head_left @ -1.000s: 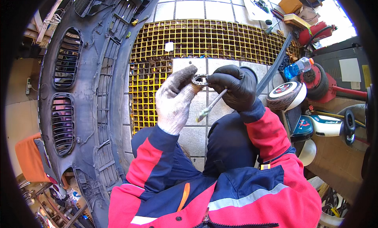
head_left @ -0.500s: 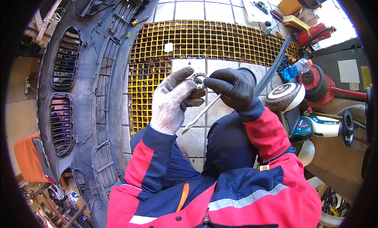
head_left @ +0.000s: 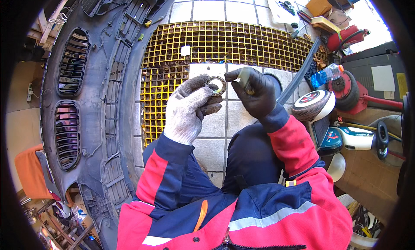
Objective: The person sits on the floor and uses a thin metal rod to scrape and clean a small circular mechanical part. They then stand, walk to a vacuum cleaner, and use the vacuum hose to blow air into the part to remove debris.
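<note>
My left hand (head_left: 188, 105), in a pale knit glove with dark, soiled fingertips, pinches a ring-shaped metal bearing (head_left: 222, 86) upright by its edge. The floor tiles show through the bearing's open centre. To the right of it, apart from the bearing, my right hand (head_left: 257, 94) wears a black glove. Its fingers are closed around a slim tool (head_left: 244, 76), mostly hidden and smeared by motion, so its kind cannot be made out. Just behind the right hand lies a round dark dish (head_left: 273, 82) on the tiles.
A large dark car bumper (head_left: 97, 120) stands along the left. Yellow floor grating (head_left: 207, 40) stretches ahead. At the right are a grey rail (head_left: 302, 68), a bottle of blue liquid (head_left: 326, 76), a white wheeled toy scooter (head_left: 313, 104) and a red jack (head_left: 346, 92).
My right hand has drawn away from the bearing and turned; the tool's pale shaft no longer points down toward my knees. My left hand still holds the bearing, now tilted slightly differently.
</note>
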